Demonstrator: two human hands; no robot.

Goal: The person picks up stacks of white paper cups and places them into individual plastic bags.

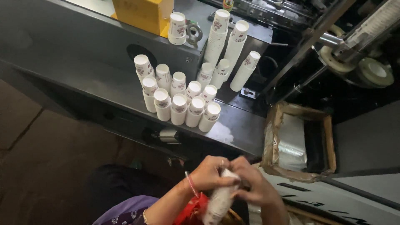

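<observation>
While both hands close around a stack of white paper cups [219,200] at the bottom of the view, the work in hand looks like gathering or squaring up nested cups — the left hand [210,173] grips the upper part of the stack from one side and the right hand [254,183] wraps it from the other, fingers curled and pressed against the cups, not spread. That stack lies tilted across the person's lap, well apart from the other cups. On the dark bench [237,129] of the machine stand many short stacks of printed cups [179,106], mouths down, packed just beside one another, with taller leaning stacks [227,41] behind them and a single cup [177,28] beside a yellow box [143,14]. To my eye the next move calls for a steady two-handed hold so the nested cups stay aligned and do not slide apart — a judgement only. Much is hard to read: the hands are motion-blurred, the lower end of the held stack is cut off by the frame edge, something red [192,208] at the wrist cannot be identified, and the lined cardboard box [300,141] at right shows only shiny plastic inside.
</observation>
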